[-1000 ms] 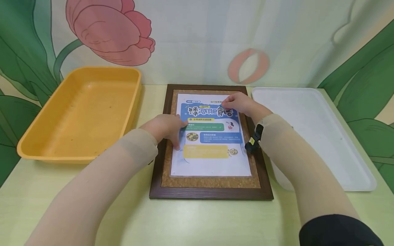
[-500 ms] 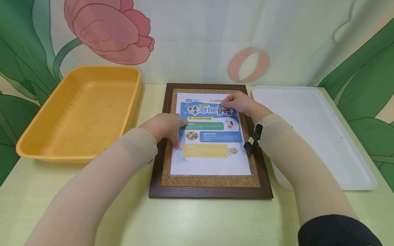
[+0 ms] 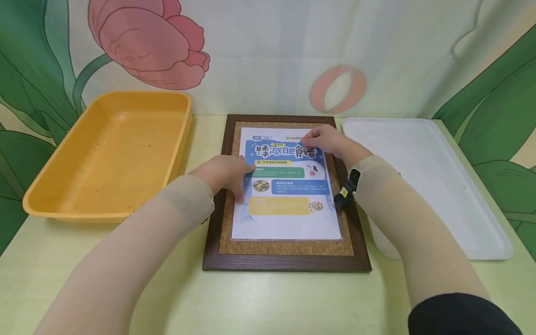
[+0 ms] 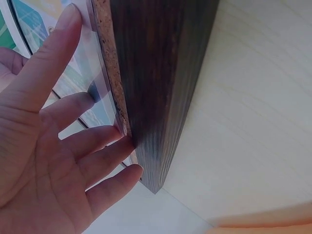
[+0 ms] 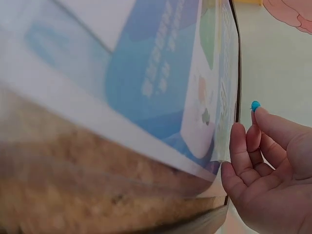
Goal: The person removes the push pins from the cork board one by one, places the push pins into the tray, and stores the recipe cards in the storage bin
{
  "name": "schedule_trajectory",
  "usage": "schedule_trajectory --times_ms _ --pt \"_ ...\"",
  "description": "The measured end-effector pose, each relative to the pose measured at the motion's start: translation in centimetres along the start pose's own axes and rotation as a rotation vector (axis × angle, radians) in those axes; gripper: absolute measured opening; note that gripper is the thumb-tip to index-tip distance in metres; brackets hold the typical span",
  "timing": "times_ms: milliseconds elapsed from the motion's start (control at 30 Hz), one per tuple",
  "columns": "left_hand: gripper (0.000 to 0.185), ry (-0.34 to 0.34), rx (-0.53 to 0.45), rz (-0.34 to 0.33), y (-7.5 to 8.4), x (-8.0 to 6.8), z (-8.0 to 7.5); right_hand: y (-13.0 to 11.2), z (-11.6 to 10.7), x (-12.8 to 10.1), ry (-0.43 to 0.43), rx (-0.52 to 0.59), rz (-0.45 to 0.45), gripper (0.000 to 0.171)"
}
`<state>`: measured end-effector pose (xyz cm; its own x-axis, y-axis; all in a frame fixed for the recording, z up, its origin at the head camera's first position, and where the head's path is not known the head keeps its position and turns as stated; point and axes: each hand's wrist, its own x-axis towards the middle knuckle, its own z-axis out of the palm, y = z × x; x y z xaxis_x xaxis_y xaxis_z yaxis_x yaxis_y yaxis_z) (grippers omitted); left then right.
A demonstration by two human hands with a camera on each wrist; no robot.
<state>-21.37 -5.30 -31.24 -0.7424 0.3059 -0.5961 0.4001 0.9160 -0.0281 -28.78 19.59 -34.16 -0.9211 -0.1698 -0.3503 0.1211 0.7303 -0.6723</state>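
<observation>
Right hand (image 5: 273, 161) pinching blue pushpin (image 5: 255, 105)

A board (image 3: 287, 260) lay flat in the middle of the desk (image 3: 268, 302). A poster (image 3: 289, 223) lay on the board. A bin (image 3: 104, 153) sat on the desk to the left of the board, just beside it. A tray (image 3: 435, 186) sat to the right of the board, just beside it too. A wall (image 3: 268, 51) stood behind all three. The left hand (image 3: 224, 173) rested on the left side of the poster. The right hand (image 3: 324, 139) was at the top of the poster, near its right corner. A pin (image 5: 255, 105) sat at the tip of a right finger.
</observation>
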Motion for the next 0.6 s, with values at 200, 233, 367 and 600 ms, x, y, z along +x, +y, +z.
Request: schedule_trajectory --times_ms 200,233,367,600 --pt "0.1 -0.001 0.003 -0.006 0.0 -0.1 0.0 0.4 -0.6 -0.4 0.007 -0.036 -0.019 0.03" --pt "0.1 -0.001 0.003 -0.006 0.0 -0.2 0.0 0.5 -0.7 -0.5 0.009 -0.042 -0.018 0.03" --pt "0.099 0.001 -0.001 0.0 0.0 -0.3 -0.1 1.1 -1.2 -1.0 0.02 -0.065 -0.028 0.031" --pt "0.099 0.011 -0.01 0.006 0.0 -0.1 0.1 2.3 -2.1 -2.1 0.035 -0.042 -0.04 0.032"
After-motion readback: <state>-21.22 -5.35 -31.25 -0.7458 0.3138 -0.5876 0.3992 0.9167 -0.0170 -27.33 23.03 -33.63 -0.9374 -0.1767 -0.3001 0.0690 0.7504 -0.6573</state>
